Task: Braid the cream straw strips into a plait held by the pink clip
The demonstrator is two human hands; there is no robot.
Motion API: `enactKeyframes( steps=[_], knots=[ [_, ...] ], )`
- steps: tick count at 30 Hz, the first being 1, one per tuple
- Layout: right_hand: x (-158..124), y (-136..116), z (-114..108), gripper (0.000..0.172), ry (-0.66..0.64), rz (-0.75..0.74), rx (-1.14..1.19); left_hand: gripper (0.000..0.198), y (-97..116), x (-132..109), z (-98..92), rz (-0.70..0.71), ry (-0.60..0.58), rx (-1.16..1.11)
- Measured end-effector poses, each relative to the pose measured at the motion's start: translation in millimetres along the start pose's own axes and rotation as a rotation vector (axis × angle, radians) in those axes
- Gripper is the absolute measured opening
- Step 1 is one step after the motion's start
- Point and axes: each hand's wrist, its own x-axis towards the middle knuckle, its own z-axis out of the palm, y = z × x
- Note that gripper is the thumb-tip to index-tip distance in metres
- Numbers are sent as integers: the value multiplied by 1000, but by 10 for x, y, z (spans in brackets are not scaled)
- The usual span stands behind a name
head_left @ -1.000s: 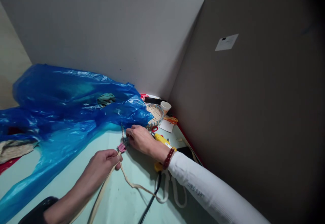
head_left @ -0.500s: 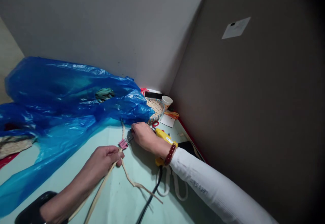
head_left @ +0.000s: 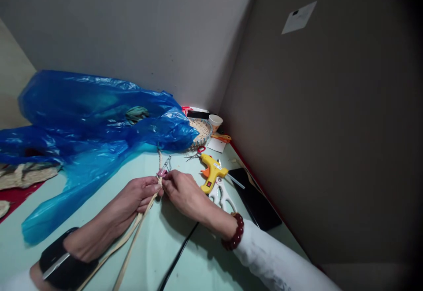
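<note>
A thin pale braid (head_left: 160, 158) runs from the blue bag toward me, with a pink binder clip (head_left: 162, 173) fastened across it. Just below the clip, my left hand (head_left: 145, 193) pinches the braid's end between thumb and fingers. Long loose straw-coloured strands (head_left: 131, 243) trail from there past my left wrist. My right hand (head_left: 181, 190) is closed at the same spot, its fingertips against the strands beside the clip. What exactly lies between the right fingertips is partly hidden.
Right of my hands lie a yellow glue gun (head_left: 213, 172), white-handled scissors (head_left: 222, 195) and a black flat object (head_left: 256, 198). A blue plastic bag (head_left: 99, 115) spreads over the back left. A woven basket (head_left: 201, 131) and a paper cup (head_left: 215, 121) stand near the corner.
My right hand has come back from beyond the clip to the strands beside my left fingers. The loose strand that hung to the right is no longer there. The glue gun is now uncovered.
</note>
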Motion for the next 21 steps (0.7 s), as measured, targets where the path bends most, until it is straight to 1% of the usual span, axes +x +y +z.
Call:
enactKeyframes(
  steps=[3, 7, 9, 11, 14, 17, 19, 21],
  knots=[
    [29, 10, 24, 24, -22, 40, 108, 44, -32, -2, 27, 22, 9, -12],
    [66, 35, 79, 23, -85, 66, 197, 55, -91, 23, 13, 53, 73, 17],
    [71, 39, 114, 25, -79, 64, 210, 59, -89, 23, 2, 51, 94, 62],
    [63, 38, 135, 25, -41, 43, 215, 60, -66, 5, -8, 49, 101, 129],
    [31, 41, 132, 31, 20, 10, 244, 54, -34, -38, -24, 67, 99, 263],
    [-2, 49, 124, 35, 68, 16, 285, 38, -31, -75, -37, 133, 98, 443],
    [-17, 51, 131, 35, 92, 37, 301, 30, -31, -98, -37, 185, 106, 575],
    [-27, 49, 145, 32, 111, 55, 304, 28, -20, -123, -31, 222, 126, 700]
  ],
)
